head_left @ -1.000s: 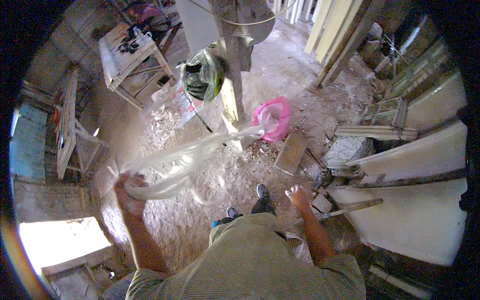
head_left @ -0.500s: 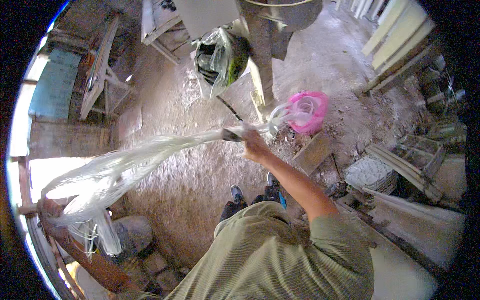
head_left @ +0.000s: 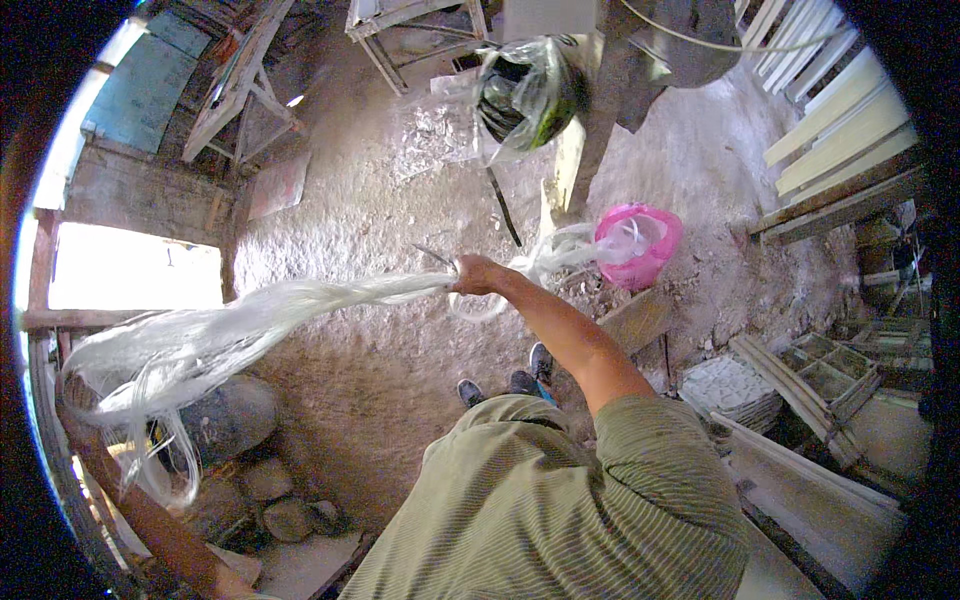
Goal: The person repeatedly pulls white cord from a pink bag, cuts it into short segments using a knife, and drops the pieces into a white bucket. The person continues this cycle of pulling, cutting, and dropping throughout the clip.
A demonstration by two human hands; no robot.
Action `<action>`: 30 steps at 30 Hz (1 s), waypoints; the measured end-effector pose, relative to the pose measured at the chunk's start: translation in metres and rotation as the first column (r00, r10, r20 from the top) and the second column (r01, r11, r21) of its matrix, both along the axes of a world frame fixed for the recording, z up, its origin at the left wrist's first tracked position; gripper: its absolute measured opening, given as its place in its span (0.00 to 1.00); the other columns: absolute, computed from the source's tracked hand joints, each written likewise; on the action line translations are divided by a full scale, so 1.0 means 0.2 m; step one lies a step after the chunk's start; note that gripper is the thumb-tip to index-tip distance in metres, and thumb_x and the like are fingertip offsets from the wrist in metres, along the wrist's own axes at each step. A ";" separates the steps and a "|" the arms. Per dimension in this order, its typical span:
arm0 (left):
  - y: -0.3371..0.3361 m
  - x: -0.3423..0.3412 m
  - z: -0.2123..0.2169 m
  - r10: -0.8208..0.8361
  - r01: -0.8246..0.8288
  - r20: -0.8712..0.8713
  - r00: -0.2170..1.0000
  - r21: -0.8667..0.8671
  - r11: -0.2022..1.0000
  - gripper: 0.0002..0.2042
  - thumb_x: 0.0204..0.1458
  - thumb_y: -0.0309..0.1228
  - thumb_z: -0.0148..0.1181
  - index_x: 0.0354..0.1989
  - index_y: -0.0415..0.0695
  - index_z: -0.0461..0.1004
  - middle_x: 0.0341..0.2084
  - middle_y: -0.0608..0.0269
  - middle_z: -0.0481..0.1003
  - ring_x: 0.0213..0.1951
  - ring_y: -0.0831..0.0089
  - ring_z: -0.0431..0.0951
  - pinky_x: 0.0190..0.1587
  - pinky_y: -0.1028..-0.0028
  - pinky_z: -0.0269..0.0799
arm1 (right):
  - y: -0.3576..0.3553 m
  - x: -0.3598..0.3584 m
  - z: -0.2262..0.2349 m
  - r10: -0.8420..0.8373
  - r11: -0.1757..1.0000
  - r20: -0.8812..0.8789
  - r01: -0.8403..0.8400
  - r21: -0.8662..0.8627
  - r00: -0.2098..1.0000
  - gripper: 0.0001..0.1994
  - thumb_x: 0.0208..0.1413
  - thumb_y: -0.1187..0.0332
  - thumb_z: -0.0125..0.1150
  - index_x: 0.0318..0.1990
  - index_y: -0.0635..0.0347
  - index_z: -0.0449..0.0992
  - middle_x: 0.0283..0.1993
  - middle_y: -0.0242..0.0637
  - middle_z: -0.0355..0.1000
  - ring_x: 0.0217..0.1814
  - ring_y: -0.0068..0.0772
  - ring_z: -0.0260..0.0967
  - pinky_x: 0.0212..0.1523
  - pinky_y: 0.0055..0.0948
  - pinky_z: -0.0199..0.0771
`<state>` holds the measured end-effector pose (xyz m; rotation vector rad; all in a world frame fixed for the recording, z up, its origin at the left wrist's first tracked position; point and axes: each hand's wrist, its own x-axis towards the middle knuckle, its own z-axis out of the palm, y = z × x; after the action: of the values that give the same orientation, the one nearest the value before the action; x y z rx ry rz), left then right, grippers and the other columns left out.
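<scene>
A long bundle of pale, glossy fibres [head_left: 250,320] stretches from the left rim to the middle of the view. My right hand [head_left: 474,275] is closed around its narrow part, arm stretched forward. Beyond that hand the strands trail on into a pink bucket [head_left: 640,245] on the dirt floor. My left arm runs along the lower left rim, and my left hand [head_left: 78,388] is at the bundle's wide, frayed end, mostly hidden by the strands it grips.
A clear plastic bag [head_left: 525,95] with dark contents hangs by a wooden post [head_left: 600,120]. A wooden table [head_left: 400,25] stands at the back. Rocks [head_left: 235,420] lie at lower left. Wooden frames [head_left: 830,370], pale tiles [head_left: 730,385] and a plank [head_left: 640,320] lie right.
My right hand has come up from my side and taken hold of the fibres near the bucket. My left hand has drawn the bundle far out to the left, pulling it straight.
</scene>
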<state>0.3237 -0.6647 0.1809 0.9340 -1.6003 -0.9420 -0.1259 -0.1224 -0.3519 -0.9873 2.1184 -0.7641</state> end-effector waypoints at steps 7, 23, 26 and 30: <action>-0.11 -0.16 -0.35 0.068 0.032 0.451 0.890 -0.210 0.977 0.33 0.52 0.44 0.54 0.62 0.38 0.54 0.55 0.52 0.60 0.52 0.64 0.61 0.54 0.69 0.59 | -0.16 -0.01 0.31 -0.405 0.904 -0.134 0.374 -0.208 0.904 0.39 0.37 0.44 0.70 0.41 0.77 0.68 0.37 0.65 0.71 0.42 0.63 0.71 0.43 0.45 0.72; 1.50 -1.33 -2.42 -0.979 0.721 0.021 0.201 0.674 0.162 0.42 0.46 0.51 0.64 0.65 0.40 0.53 0.64 0.49 0.53 0.65 0.59 0.52 0.65 0.64 0.50 | -1.08 0.51 1.09 -0.140 0.828 -0.118 0.051 -0.558 0.983 0.29 0.43 0.61 0.67 0.44 0.74 0.59 0.37 0.64 0.69 0.42 0.62 0.70 0.42 0.47 0.72; 1.59 -1.48 -2.45 -0.851 0.672 -0.260 0.456 0.727 0.138 0.38 0.49 0.53 0.59 0.63 0.41 0.57 0.62 0.51 0.56 0.64 0.60 0.54 0.64 0.64 0.51 | -1.16 0.57 1.04 -0.234 0.815 -0.284 0.028 -0.578 0.930 0.27 0.45 0.64 0.64 0.44 0.75 0.59 0.35 0.63 0.70 0.40 0.61 0.71 0.39 0.48 0.72; 1.66 -1.61 -2.39 -0.671 0.659 -0.399 0.625 0.730 0.180 0.35 0.53 0.56 0.52 0.62 0.44 0.57 0.61 0.54 0.58 0.63 0.61 0.55 0.64 0.64 0.51 | -1.14 0.49 1.05 -0.228 0.751 -0.286 -0.019 -0.660 0.931 0.24 0.41 0.71 0.59 0.45 0.78 0.62 0.24 0.54 0.70 0.28 0.57 0.70 0.26 0.50 0.69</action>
<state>0.0021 -0.3327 -0.2968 0.7745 -1.5270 -2.5545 -0.0286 -0.3506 -0.1415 -1.4624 2.2548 -1.5676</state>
